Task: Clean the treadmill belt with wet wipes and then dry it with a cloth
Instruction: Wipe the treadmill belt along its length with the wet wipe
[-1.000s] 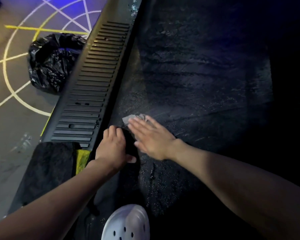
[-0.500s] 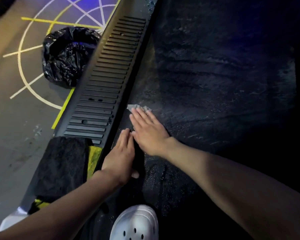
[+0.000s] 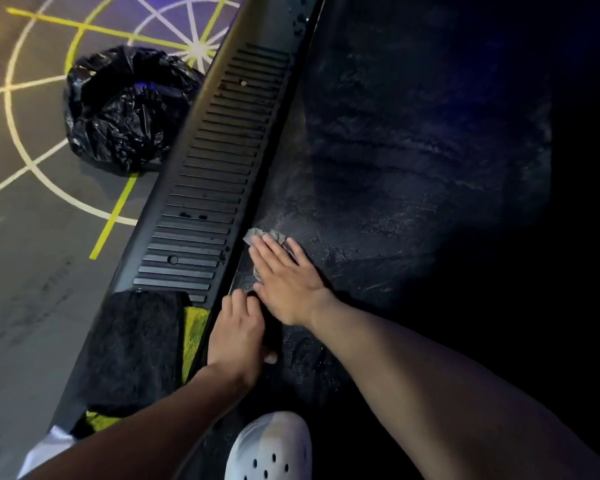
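Note:
The treadmill belt (image 3: 413,161) is dark and glistens with wet streaks. My right hand (image 3: 284,282) lies flat, fingers straight, pressing a crumpled grey wet wipe (image 3: 262,235) onto the belt's left edge; most of the wipe is hidden under my fingers. My left hand (image 3: 238,336) rests on the belt edge just behind it, beside the side rail, fingertips a little bent and holding nothing I can make out. A black and yellow cloth (image 3: 136,344) lies folded on the near end of the rail, left of my left hand.
The ribbed black side rail (image 3: 215,188) runs along the belt's left. A black rubbish bag (image 3: 125,109) sits on the floor beyond it, over painted lines. My white clog (image 3: 271,448) stands on the belt's near end.
My right hand has slid the wipe slightly forward along the belt's left edge. My left hand's fingers uncurled and lie flatter on the edge.

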`<control>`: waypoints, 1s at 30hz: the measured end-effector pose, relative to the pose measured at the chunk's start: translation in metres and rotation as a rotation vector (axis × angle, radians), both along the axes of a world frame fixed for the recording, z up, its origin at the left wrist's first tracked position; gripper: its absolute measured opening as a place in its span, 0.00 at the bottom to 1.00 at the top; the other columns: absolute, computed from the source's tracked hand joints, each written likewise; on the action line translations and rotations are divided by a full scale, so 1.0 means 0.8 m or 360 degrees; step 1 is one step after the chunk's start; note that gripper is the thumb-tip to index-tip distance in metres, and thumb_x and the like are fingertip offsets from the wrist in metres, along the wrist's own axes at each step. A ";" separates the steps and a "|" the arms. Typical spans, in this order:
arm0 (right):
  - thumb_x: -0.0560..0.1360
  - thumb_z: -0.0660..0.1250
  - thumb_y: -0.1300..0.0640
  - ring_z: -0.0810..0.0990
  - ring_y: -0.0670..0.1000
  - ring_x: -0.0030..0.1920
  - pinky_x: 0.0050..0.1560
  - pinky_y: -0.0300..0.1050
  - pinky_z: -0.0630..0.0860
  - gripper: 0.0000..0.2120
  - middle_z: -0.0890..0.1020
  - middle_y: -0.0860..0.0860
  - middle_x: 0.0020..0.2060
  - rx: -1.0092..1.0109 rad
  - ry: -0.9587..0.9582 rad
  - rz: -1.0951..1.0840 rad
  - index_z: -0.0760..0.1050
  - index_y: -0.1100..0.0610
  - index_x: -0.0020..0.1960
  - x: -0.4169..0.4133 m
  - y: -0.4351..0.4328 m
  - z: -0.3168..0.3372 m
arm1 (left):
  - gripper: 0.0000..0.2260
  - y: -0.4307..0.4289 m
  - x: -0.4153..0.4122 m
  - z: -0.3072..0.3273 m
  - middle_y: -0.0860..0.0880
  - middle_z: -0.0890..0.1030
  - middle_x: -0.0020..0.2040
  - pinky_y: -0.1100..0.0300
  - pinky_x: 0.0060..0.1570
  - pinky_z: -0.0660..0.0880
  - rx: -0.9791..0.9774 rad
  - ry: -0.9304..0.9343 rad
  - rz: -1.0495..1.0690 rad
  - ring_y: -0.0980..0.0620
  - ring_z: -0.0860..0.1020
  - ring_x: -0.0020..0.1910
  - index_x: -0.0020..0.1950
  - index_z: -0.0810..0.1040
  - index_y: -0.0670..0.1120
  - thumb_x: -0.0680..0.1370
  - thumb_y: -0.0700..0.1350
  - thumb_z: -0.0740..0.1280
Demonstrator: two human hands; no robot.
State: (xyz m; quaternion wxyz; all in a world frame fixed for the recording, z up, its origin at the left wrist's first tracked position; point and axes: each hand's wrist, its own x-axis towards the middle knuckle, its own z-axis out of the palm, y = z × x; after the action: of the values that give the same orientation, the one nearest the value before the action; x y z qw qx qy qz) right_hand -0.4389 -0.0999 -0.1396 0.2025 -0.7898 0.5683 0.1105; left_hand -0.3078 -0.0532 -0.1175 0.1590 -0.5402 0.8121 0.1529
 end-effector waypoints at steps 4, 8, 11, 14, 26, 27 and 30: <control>0.84 0.39 0.45 0.29 0.50 0.77 0.77 0.58 0.35 0.30 0.32 0.51 0.78 -0.0093 0.0072 0.0026 0.32 0.56 0.79 -0.008 0.003 -0.017 | 0.37 0.003 0.009 -0.008 0.44 0.71 0.52 0.55 0.54 0.70 -0.0005 0.0103 0.0062 0.46 0.68 0.51 0.53 0.74 0.40 0.51 0.54 0.82; 0.84 0.40 0.43 0.31 0.50 0.78 0.77 0.58 0.35 0.30 0.34 0.50 0.79 -0.0163 -0.0021 0.0046 0.36 0.53 0.81 -0.012 0.007 -0.025 | 0.39 0.010 0.006 -0.006 0.43 0.69 0.59 0.56 0.61 0.67 -0.0005 0.0195 0.0143 0.45 0.65 0.59 0.61 0.73 0.38 0.56 0.50 0.82; 0.83 0.42 0.38 0.31 0.57 0.78 0.75 0.65 0.36 0.31 0.33 0.48 0.79 -0.0099 -0.0038 -0.0167 0.35 0.48 0.80 -0.019 0.008 -0.022 | 0.40 0.010 -0.001 -0.001 0.42 0.67 0.62 0.54 0.65 0.65 0.0035 0.0185 0.0153 0.44 0.65 0.62 0.64 0.71 0.37 0.58 0.50 0.81; 0.82 0.42 0.36 0.30 0.58 0.77 0.75 0.65 0.36 0.33 0.32 0.45 0.78 -0.0025 -0.0013 -0.0225 0.32 0.48 0.79 -0.023 0.006 -0.020 | 0.41 0.009 -0.003 -0.001 0.40 0.68 0.62 0.52 0.65 0.68 0.0055 0.0096 0.0160 0.41 0.67 0.62 0.63 0.72 0.36 0.56 0.50 0.82; 0.82 0.40 0.37 0.27 0.60 0.76 0.73 0.68 0.33 0.33 0.31 0.47 0.78 -0.0056 -0.0062 -0.0270 0.30 0.50 0.78 -0.017 0.008 -0.031 | 0.42 0.011 -0.002 -0.007 0.40 0.71 0.59 0.51 0.60 0.73 -0.0032 0.0081 0.0150 0.41 0.69 0.58 0.58 0.74 0.36 0.50 0.49 0.83; 0.82 0.40 0.37 0.27 0.60 0.76 0.73 0.68 0.33 0.33 0.31 0.47 0.78 -0.0059 -0.0079 -0.0264 0.30 0.50 0.78 -0.017 0.008 -0.032 | 0.42 0.013 -0.003 -0.006 0.40 0.70 0.61 0.51 0.62 0.71 -0.0029 0.0092 0.0177 0.41 0.68 0.60 0.61 0.73 0.36 0.52 0.48 0.83; 0.82 0.41 0.37 0.28 0.61 0.76 0.73 0.69 0.35 0.33 0.32 0.47 0.78 -0.0099 -0.0075 -0.0273 0.31 0.50 0.79 -0.016 0.009 -0.031 | 0.42 0.013 -0.003 -0.004 0.42 0.66 0.64 0.53 0.66 0.67 -0.0011 0.0124 0.0207 0.43 0.65 0.64 0.66 0.70 0.36 0.56 0.49 0.82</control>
State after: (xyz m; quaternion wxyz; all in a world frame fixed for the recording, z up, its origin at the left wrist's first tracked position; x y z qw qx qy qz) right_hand -0.4515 -0.0926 -0.1643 0.1999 -0.7465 0.6321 0.0565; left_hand -0.3102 -0.0426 -0.1211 0.1152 -0.5859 0.7815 0.1808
